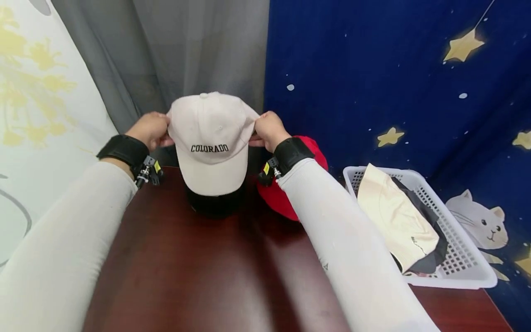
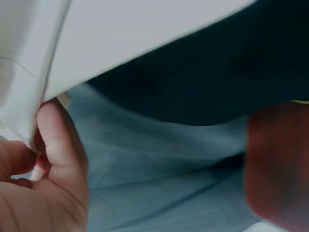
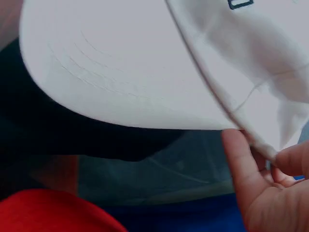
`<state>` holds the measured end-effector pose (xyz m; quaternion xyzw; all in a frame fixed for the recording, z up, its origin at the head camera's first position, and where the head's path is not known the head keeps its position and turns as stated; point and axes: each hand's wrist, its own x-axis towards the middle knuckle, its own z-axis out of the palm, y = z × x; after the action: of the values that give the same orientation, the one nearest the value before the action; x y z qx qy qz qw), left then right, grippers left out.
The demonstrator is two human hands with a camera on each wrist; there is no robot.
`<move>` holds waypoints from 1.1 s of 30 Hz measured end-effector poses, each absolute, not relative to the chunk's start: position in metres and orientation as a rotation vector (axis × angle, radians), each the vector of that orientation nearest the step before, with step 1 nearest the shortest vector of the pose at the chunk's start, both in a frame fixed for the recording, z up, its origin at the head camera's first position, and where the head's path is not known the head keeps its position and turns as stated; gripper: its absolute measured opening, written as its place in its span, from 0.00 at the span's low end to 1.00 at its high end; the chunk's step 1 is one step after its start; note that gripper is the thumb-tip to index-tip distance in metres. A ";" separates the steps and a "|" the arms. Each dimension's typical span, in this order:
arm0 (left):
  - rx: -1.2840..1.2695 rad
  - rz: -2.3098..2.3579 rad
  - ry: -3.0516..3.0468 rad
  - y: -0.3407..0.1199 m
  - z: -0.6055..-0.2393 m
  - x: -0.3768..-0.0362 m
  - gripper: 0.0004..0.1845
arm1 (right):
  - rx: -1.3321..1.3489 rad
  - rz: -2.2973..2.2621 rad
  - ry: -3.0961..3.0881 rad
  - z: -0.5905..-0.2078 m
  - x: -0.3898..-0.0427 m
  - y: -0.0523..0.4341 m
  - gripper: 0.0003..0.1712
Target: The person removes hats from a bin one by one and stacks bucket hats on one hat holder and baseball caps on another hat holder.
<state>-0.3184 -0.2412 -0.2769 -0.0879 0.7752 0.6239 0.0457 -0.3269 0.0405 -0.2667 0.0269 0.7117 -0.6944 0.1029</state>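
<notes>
Both grips pinch cream cap (image 1: 210,138), seemingly edges

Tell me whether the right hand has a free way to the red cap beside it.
Probably yes: the red cap lies uncovered just under the right hand, but that hand pinches the beige cap.

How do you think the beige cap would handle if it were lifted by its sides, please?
Probably light: both hands hold the beige cap up by fingertip pinches at its side edges. The crown looks soft, since the fabric creases at the fingers. The brim likely stays stiff, keeping a smooth curve.
</notes>
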 end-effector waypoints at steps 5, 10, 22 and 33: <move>-0.251 1.794 2.292 -0.244 -0.310 -0.313 0.15 | 0.154 -1.952 2.054 -0.288 -0.323 0.042 0.09; -0.226 1.742 2.224 -0.241 -0.335 -0.305 0.18 | 0.209 -1.901 2.089 -0.310 -0.320 0.040 0.19; -0.224 1.655 2.358 -0.222 -0.357 -0.297 0.20 | 0.219 -1.868 2.269 -0.340 -0.311 0.045 0.18; -0.235 1.865 2.299 -0.229 -0.313 -0.296 0.22 | 0.155 -1.973 2.234 -0.293 -0.321 0.055 0.11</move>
<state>-0.2964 -0.2286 -0.3135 -0.0789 0.7713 0.6258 0.0858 -0.3213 0.0552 -0.2932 0.0518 0.7461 -0.6591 0.0783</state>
